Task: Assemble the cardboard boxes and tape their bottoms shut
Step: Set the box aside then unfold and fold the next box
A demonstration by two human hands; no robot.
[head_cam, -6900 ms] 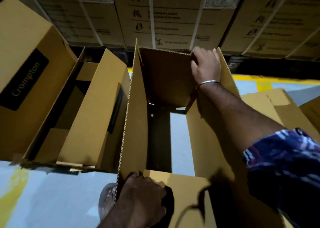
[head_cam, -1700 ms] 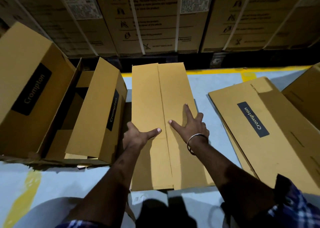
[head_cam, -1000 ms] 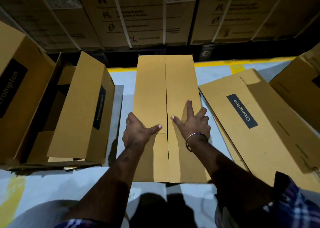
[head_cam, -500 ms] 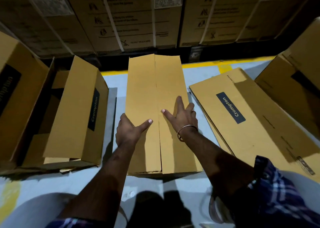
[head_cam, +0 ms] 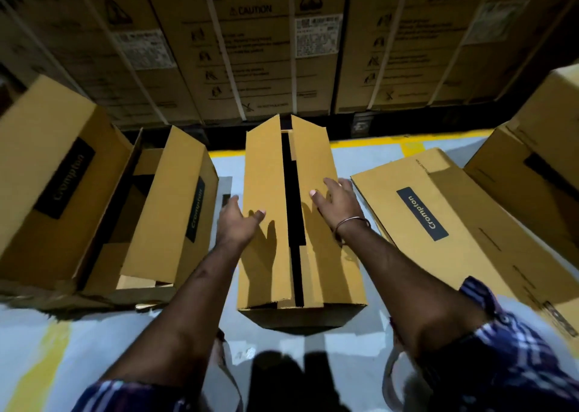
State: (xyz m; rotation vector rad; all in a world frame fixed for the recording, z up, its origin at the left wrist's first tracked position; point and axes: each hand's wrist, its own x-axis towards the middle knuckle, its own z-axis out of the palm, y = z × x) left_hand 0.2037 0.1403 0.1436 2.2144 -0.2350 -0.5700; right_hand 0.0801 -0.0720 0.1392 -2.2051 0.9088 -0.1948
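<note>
Your left hand [head_cam: 236, 220] rests flat on the left flap [head_cam: 263, 211] of the box [head_cam: 300, 223], fingers straight, thumb lying across the cardboard; it grips nothing. Your right hand [head_cam: 338, 201] lies the same way at the outer edge of the right flap [head_cam: 316, 173], fingers spread and loose, a bangle [head_cam: 351, 225] at the wrist.

Largest first: a wall of strapped cartons [head_cam: 282, 45] closes off the far edge of the floor [head_cam: 78, 349]. Two Crompton boxes [head_cam: 94, 198] lie on their sides towards the left edge, open ends facing you. A flattened blank [head_cam: 454, 223] lies towards the right edge, and another box [head_cam: 542, 161] stands beyond it.

The box you are working on stands mid-floor between them, bottom up. Its two long flaps do not meet: a dark gap [head_cam: 294, 217] runs the whole length between them, and their far ends ride higher than the near ends.

By my reading, you are at the closing step, not yet the taping one. No tape or dispenser shows anywhere. Next you need to press both flaps down and inward until the edges butt together, hold them level with one hand, then fetch tape and run it along the seam.
</note>
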